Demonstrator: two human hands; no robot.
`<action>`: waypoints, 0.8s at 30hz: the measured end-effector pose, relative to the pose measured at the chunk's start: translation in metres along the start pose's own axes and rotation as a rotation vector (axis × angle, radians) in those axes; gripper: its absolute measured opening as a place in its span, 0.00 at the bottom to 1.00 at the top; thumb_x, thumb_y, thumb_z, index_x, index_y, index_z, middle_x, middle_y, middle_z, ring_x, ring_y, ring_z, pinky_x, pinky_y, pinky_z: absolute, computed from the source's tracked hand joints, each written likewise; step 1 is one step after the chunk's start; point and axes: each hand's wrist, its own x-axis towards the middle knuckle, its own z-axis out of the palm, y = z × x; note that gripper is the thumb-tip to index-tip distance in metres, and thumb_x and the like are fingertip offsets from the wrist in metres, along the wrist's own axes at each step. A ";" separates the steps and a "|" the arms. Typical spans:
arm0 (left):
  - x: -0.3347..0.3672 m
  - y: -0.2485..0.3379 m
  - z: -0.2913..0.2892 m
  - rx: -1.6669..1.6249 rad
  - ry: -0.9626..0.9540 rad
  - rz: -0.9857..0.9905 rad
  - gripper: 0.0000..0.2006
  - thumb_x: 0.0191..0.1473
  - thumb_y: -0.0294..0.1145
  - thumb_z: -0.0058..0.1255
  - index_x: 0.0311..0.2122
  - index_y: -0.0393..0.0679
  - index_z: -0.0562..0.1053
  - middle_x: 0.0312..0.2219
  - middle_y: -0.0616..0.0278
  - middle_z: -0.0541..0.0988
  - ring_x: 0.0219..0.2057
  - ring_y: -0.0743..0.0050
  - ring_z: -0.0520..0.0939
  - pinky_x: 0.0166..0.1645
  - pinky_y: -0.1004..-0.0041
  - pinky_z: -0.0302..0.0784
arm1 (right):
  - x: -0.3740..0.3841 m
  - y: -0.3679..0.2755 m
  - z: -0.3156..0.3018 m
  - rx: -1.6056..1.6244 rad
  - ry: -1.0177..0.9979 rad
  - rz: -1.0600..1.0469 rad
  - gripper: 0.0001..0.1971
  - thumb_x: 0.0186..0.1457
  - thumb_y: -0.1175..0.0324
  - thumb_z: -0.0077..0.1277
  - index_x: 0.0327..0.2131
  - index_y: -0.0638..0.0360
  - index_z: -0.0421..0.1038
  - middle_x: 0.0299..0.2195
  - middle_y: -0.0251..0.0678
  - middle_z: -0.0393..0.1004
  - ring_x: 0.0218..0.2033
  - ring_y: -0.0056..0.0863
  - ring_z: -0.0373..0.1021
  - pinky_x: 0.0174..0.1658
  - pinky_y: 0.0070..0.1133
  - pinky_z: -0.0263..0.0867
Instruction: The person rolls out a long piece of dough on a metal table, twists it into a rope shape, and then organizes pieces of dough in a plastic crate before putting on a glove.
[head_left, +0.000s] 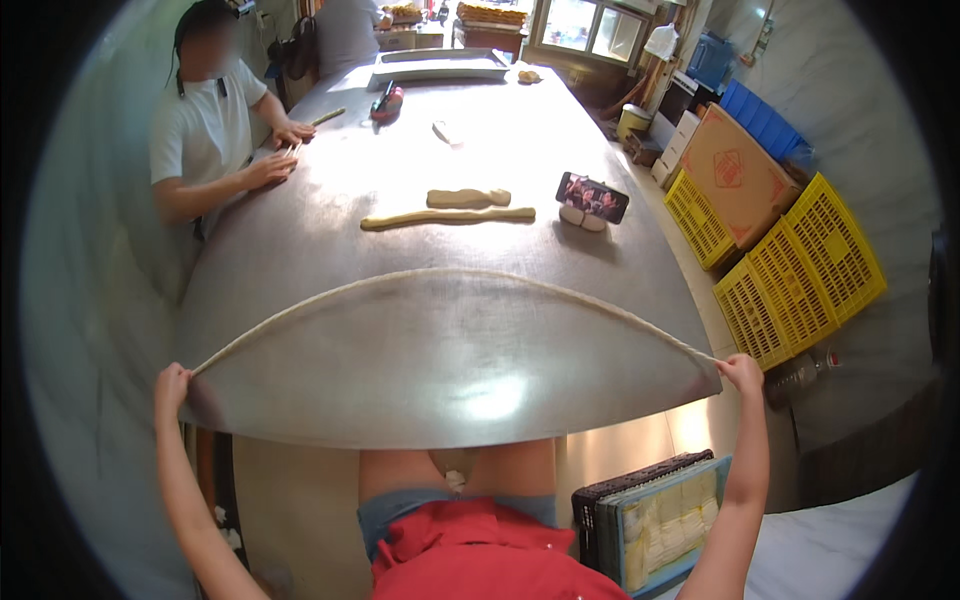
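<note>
A long, thin rope of dough [450, 271] arcs across the metal table [420, 370], bowing away from me in the middle. My left hand [173, 387] is closed on its left end, just off the table's left corner. At the right corner, my right hand [741, 370] pinches the other end. Both arms are spread wide. Beyond the rope lie a long, thick dough roll [447, 219] and, behind it, a shorter flat dough piece [468, 198]. Neither hand touches these two.
A phone [592, 198] leans on a white stand to the right. At the far left a co-worker [205, 130] handles dough on the tabletop. A metal tray [440, 66] sits at the far end. Yellow crates [805, 270] line the right wall; a crate of pale dough-like strips [670, 520] stands below.
</note>
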 end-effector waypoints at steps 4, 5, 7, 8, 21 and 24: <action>0.022 0.124 -0.027 -0.681 0.458 -0.082 0.12 0.63 0.39 0.45 0.38 0.38 0.71 0.27 0.61 0.76 0.30 0.74 0.76 0.36 0.72 0.72 | -0.061 0.036 -0.035 0.840 0.746 0.274 0.18 0.61 0.59 0.48 0.43 0.63 0.77 0.36 0.37 0.80 0.38 0.26 0.76 0.41 0.23 0.69; 0.021 0.137 -0.016 -0.649 0.641 -0.062 0.14 0.65 0.41 0.41 0.42 0.40 0.71 0.29 0.64 0.75 0.28 0.76 0.74 0.36 0.75 0.71 | -0.059 0.033 -0.029 0.909 0.839 0.256 0.19 0.62 0.57 0.48 0.45 0.63 0.76 0.38 0.37 0.80 0.39 0.26 0.75 0.42 0.22 0.68; 0.010 0.184 0.007 -0.927 0.465 -0.040 0.13 0.66 0.39 0.39 0.43 0.42 0.71 0.31 0.69 0.74 0.31 0.82 0.73 0.38 0.78 0.72 | -0.065 0.003 -0.011 0.914 0.992 0.173 0.17 0.62 0.60 0.48 0.46 0.62 0.75 0.40 0.39 0.79 0.41 0.28 0.75 0.44 0.23 0.68; 0.003 0.231 0.006 -0.947 0.308 -0.042 0.11 0.65 0.37 0.40 0.45 0.42 0.71 0.34 0.66 0.75 0.35 0.78 0.75 0.42 0.76 0.72 | -0.077 -0.023 -0.005 0.868 1.046 0.110 0.16 0.62 0.62 0.48 0.47 0.62 0.75 0.41 0.40 0.78 0.41 0.30 0.74 0.44 0.23 0.68; -0.001 0.382 -0.003 -0.375 -0.043 0.132 0.11 0.61 0.32 0.40 0.41 0.38 0.72 0.54 0.51 0.69 0.58 0.50 0.65 0.59 0.60 0.62 | -0.025 -0.195 0.078 0.177 0.598 0.155 0.35 0.61 0.48 0.39 0.62 0.65 0.52 0.64 0.51 0.52 0.65 0.44 0.50 0.66 0.44 0.40; -0.038 0.380 0.030 -0.179 0.251 0.263 0.19 0.62 0.33 0.36 0.55 0.37 0.66 0.60 0.48 0.62 0.62 0.49 0.59 0.65 0.56 0.54 | -0.034 -0.202 0.042 0.222 0.465 0.048 0.30 0.59 0.56 0.46 0.59 0.65 0.56 0.59 0.50 0.61 0.60 0.42 0.59 0.62 0.38 0.52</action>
